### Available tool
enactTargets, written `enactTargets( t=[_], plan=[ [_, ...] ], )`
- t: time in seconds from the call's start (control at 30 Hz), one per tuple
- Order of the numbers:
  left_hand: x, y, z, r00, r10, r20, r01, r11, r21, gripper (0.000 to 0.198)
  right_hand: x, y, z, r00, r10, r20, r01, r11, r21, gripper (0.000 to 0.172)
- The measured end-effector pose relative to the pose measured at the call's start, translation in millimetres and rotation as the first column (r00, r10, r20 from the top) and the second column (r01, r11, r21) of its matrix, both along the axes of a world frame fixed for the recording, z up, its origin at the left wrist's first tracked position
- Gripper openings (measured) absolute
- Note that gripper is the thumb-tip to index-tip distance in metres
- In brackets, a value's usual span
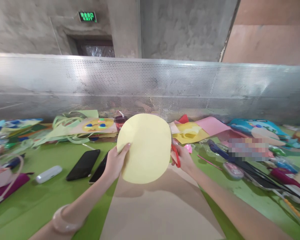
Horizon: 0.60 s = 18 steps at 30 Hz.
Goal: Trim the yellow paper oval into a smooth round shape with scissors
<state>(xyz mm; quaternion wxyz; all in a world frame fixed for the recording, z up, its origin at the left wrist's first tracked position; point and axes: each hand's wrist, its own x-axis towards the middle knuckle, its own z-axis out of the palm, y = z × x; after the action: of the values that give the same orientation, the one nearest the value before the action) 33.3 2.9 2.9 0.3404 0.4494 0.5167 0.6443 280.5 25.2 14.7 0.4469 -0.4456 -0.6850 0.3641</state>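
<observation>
A round piece of pale yellow paper (145, 150) is raised above the table. My left hand (116, 160) pinches its left edge, thumb on the near face and the other fingers behind it. In my right hand (183, 158) is a pair of scissors with red handles (175, 156), held against the right edge of the circle. The blades are mostly hidden along that edge, so how far apart they are does not show. Beneath both hands lies a large beige sheet of paper (160, 210) on the green tabletop (50, 200).
Left of the sheet lie a black phone (83, 165), another dark device (99, 170) and a white cylindrical item (49, 174). Behind are green paper strips (65, 125), a dark red cup (120, 121) and pink paper (212, 126). Clutter covers the right side; a perforated metal panel (150, 80) stands at the back.
</observation>
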Motion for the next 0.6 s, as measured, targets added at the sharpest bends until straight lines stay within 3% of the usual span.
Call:
enactTargets(
  t=[0.6],
  plan=[
    [-1.2,-1.5,6.2,0.999,-0.027,-0.045,0.026,1.000,-0.012,0.042,3.8,-1.9,6.4,0.999,0.024,0.049,-0.027,0.998,0.053,0.005]
  ],
)
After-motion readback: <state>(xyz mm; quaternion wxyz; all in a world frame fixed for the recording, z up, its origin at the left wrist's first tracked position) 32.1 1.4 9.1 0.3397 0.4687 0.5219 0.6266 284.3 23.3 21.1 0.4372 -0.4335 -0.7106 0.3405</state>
